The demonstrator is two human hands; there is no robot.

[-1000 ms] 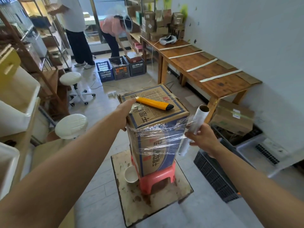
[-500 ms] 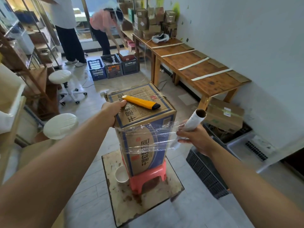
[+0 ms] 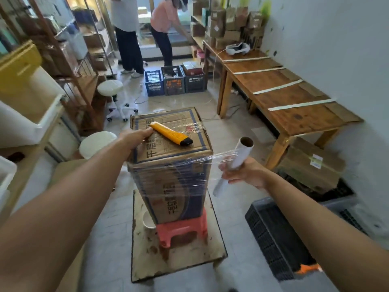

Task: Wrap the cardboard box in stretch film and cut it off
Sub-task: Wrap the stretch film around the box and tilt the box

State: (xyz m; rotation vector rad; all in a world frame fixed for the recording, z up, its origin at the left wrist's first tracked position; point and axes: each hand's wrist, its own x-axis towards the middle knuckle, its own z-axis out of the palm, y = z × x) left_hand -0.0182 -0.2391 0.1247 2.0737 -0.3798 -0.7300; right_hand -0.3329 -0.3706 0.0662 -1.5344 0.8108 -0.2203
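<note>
A tall cardboard box (image 3: 179, 182) with blue printing stands upright on a red plastic stool (image 3: 183, 228). Clear stretch film is wound around its upper sides. A yellow utility knife (image 3: 171, 133) lies on the box top. My left hand (image 3: 135, 137) presses on the top's left edge, fingertips touching the knife's end. My right hand (image 3: 242, 173) grips the stretch film roll (image 3: 233, 163) to the right of the box, tilted, with a taut sheet of film running from the roll to the box's upper right corner.
The stool sits on a stained low board (image 3: 174, 256) beside a white cup (image 3: 148, 221). A black crate (image 3: 277, 237) lies right. A wooden bench (image 3: 284, 95) lines the right wall. White stools (image 3: 96, 144) and shelves stand left. Two people work by crates (image 3: 174, 81) at the back.
The box has turned on the stool under my left hand. My right hand has raised the roll, pulling the film taut at the box's top edge. My view has shifted.
</note>
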